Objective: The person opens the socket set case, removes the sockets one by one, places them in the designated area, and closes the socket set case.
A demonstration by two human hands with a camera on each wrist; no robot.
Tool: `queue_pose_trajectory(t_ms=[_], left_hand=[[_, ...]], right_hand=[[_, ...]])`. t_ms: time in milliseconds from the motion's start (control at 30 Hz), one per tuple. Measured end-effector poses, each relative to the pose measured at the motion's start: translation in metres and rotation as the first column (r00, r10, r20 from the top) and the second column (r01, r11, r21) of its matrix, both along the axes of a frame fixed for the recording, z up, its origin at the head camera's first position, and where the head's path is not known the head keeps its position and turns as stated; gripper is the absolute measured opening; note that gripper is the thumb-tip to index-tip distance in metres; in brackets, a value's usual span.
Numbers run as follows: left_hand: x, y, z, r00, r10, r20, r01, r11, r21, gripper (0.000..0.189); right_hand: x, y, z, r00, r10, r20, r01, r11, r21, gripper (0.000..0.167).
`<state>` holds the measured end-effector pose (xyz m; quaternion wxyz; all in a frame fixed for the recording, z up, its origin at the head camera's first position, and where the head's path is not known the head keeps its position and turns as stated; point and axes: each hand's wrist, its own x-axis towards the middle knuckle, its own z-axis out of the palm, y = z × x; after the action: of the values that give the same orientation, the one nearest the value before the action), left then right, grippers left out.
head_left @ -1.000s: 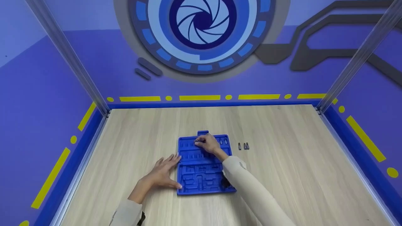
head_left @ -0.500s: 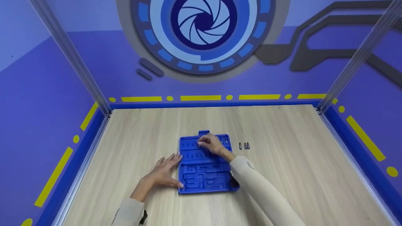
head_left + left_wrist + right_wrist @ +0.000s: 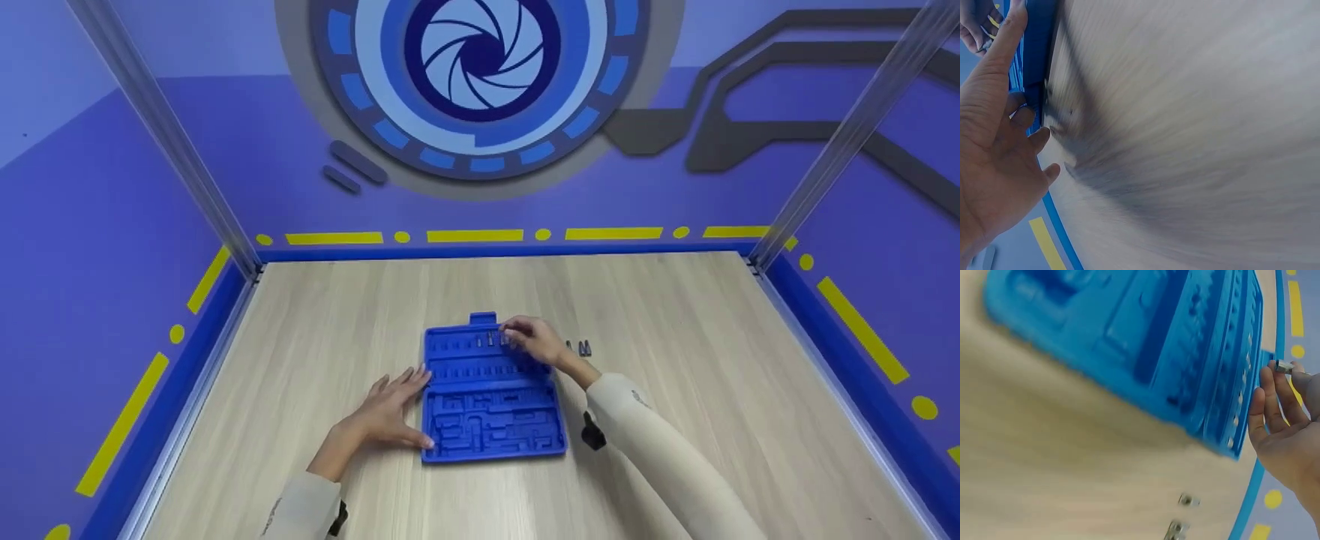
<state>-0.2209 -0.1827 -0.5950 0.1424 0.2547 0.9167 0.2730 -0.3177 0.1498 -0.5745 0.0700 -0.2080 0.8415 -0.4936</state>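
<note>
An open blue plastic bit case (image 3: 495, 388) lies on the table, full of moulded slots. Several small metal bits (image 3: 491, 339) stand in the upper row of its far half. My right hand (image 3: 534, 337) is over the far right part of that row. In the right wrist view its thumb and fingertips pinch one small metal bit (image 3: 1283, 367). My left hand (image 3: 390, 412) is at the case's left side with fingers spread, thumb touching the near left corner. The left wrist view shows this left hand (image 3: 1005, 140) against the case's blue edge (image 3: 1039, 45).
A few loose metal bits (image 3: 585, 348) lie on the wooden table (image 3: 675, 390) right of the case. A latch tab (image 3: 483, 318) sticks out at the case's far edge. Blue printed walls (image 3: 187, 150) enclose the table at the back and sides.
My right hand has moved right along the upper row, uncovering bits in the slots it had hidden. The left hand keeps its place at the case's left side.
</note>
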Motion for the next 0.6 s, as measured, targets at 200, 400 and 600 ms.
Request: queue_pose_trajectory(t_ms=[200,400,600], left_hand=[[-0.001,-0.001,0.0,1.0,0.006,0.001,-0.006,1.0,-0.01,0.125],[-0.001,0.0,-0.001,1.0,0.0,0.002,0.0,1.0,-0.002,0.125],[-0.001,0.0,0.0,1.0,0.002,0.002,-0.002,1.0,-0.007,0.126]], right_hand=[[0.0,0.026,-0.001,0.998,-0.067,0.008,0.067,0.998,-0.019,0.024],[0.005,0.051,0.006,0.992,-0.123,0.012,0.124,0.992,-0.014,0.028],[0.004,0.072,0.004,0.986,-0.15,0.072,0.152,0.988,-0.032,0.032]])
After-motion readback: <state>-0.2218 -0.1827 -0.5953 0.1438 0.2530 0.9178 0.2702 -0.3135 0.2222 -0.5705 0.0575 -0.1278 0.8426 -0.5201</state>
